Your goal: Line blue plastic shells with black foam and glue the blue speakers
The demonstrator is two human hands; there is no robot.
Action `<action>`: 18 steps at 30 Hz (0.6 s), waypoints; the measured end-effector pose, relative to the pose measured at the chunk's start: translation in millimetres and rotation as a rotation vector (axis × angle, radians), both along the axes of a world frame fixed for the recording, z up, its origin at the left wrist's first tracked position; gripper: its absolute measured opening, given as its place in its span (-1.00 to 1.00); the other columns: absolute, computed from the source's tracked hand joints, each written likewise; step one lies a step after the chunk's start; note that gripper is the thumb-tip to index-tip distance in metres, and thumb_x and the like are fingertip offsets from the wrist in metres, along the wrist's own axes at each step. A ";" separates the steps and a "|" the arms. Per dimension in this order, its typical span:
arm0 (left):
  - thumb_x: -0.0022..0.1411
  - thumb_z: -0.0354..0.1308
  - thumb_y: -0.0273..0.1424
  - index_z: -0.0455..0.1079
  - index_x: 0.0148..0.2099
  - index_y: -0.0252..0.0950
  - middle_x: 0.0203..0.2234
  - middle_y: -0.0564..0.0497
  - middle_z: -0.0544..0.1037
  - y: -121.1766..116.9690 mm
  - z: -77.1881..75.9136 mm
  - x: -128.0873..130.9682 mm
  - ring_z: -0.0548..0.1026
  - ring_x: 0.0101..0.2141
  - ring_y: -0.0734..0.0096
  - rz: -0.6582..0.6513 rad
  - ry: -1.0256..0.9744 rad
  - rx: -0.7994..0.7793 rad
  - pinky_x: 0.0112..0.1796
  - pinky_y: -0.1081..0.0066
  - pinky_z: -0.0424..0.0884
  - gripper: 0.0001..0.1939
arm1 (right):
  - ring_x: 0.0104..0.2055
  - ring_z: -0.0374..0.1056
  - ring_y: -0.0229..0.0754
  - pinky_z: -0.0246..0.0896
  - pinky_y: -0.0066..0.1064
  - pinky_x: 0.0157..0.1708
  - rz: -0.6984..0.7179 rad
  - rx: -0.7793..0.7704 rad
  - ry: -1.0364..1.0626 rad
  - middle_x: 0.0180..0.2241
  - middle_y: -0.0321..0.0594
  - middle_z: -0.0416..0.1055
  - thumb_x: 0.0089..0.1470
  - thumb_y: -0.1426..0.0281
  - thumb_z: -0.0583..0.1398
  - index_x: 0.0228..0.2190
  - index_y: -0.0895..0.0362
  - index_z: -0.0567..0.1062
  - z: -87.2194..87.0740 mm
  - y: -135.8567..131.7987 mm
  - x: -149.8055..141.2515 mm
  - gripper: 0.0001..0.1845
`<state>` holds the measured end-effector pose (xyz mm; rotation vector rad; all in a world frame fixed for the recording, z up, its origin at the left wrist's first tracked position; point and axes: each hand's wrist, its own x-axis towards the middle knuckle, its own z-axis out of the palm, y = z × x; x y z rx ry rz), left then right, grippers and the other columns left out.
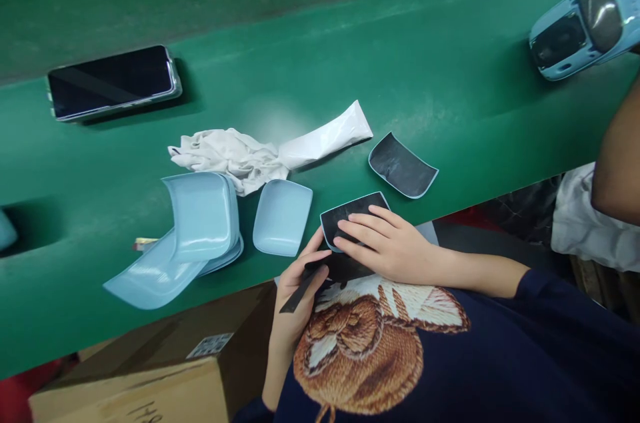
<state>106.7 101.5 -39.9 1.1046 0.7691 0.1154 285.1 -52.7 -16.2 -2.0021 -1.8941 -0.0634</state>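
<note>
My right hand (387, 243) lies with its fingers stretched flat on a dark curved panel with a light blue rim (345, 210), at the near edge of the green table (450, 76). My left hand (295, 293) is just to its left, pinched on a thin black strip (296, 298) that points down and left. The thumb of that hand touches the panel's left edge. A second dark panel (403, 166) lies apart, farther back and to the right.
Light blue shells sit left of my hands: a stack (200, 216), a single one (283, 216) and a flat one (150, 276). A crumpled white cloth (230, 156), a white plastic bag (327, 136), a phone (113, 80), a blue toy car body (585, 23). Another person's arm (620, 156) at right. Cardboard box (150, 376) below.
</note>
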 end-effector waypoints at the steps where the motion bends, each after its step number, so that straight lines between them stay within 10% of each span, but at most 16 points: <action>1: 0.20 0.36 -0.33 0.65 -0.13 -0.07 0.28 0.07 0.39 -0.3 -1.2 -0.6 0.25 0.33 0.01 0.003 -0.011 0.000 0.29 0.08 0.27 -0.83 | 0.13 0.36 -0.07 0.21 -0.14 0.20 -0.009 0.013 -0.004 0.09 -0.08 0.50 0.31 0.50 0.08 0.04 0.18 0.52 -0.2 -0.4 -0.5 -0.66; 18: 0.19 0.38 -0.38 0.66 -0.14 -0.09 0.21 0.04 0.48 -1.5 3.5 8.3 0.40 0.25 0.09 0.026 -0.081 -0.049 0.22 0.22 0.36 -0.83 | -0.17 0.34 -0.09 0.26 -0.22 -0.07 -0.016 0.005 0.048 -0.11 -0.06 0.53 0.31 0.46 0.06 -0.11 0.19 0.56 4.3 5.7 -1.9 -0.71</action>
